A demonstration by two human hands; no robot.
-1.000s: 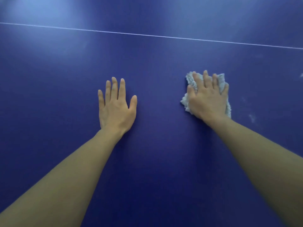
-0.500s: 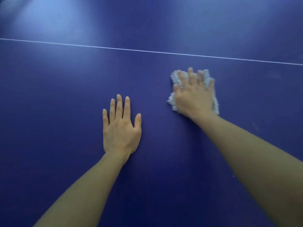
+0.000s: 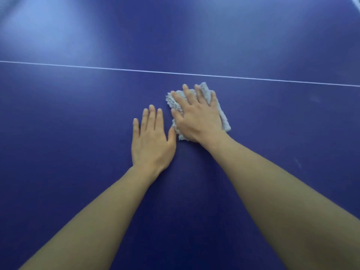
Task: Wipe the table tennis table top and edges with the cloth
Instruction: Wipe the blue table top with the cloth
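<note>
While our right hand presses flat on the small fluffy grey cloth, its fingers lie spread out straight on top of it, not pinching it. The cloth sits folded under that palm on the big dark blue table tennis table top, just on our side of the thin white line that runs across the table. Our left hand lies flat on the bare blue top just beside the cloth, fingers straight and close together, holding nothing. Its thumb is very near the cloth's edge.

We think we are in the middle of wiping the top. To do it well, we should keep the whole palm pushing down so the cloth does not bunch up or slip out. We should wipe in long rows that touch each other so no strip gets missed. A few pale smudges show on the right side, so that part may need a wipe. The left hand can help us lean and stay steady. No edge of the table shows here, so we guess the edges need doing too.

We see no words, names or labels anywhere.
</note>
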